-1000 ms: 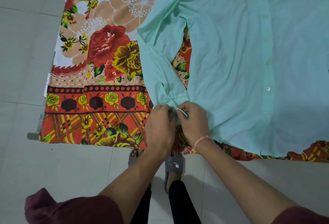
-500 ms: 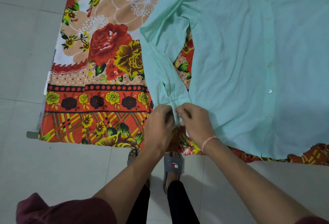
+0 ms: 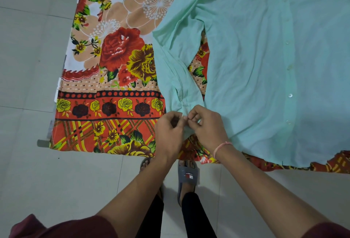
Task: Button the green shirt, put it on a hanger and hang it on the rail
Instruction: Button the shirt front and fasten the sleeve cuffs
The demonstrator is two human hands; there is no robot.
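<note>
At the near edge of the floral sheet [image 3: 106, 105], both hands meet over the cuff [image 3: 186, 109] of the green shirt [image 3: 255, 57]. The left hand [image 3: 168, 135] and the right hand [image 3: 208, 129] face each other with fingers curled inward, their tips touching at the cuff's end, each pinching a bit of the pale green cloth between thumb and forefinger. What lies under the fingertips, a button or only fabric, is too small to tell. A thin pink thread bracelet [image 3: 221, 147] circles the right wrist.

From the cuff the sleeve [image 3: 176, 63] runs away from the person, bends at a fold, and joins the shirt's body, which lies flat and front-up across the right half of the sheet. The placket [image 3: 288, 67] runs down the middle of the body with several small pale buttons [image 3: 290, 95] along it; the front appears closed. The shirt's hem [image 3: 284, 160] lies close to the sheet's near edge, and the collar reaches the far edge of the view.

The sheet, printed with red and yellow roses, is spread on a pale tiled floor [image 3: 34, 171]. Below the hands, the person's feet stand in grey slides [image 3: 188, 175] just beside the sheet's near edge, with dark trousers and maroon sleeves [image 3: 56, 226] at the bottom of the view.
</note>
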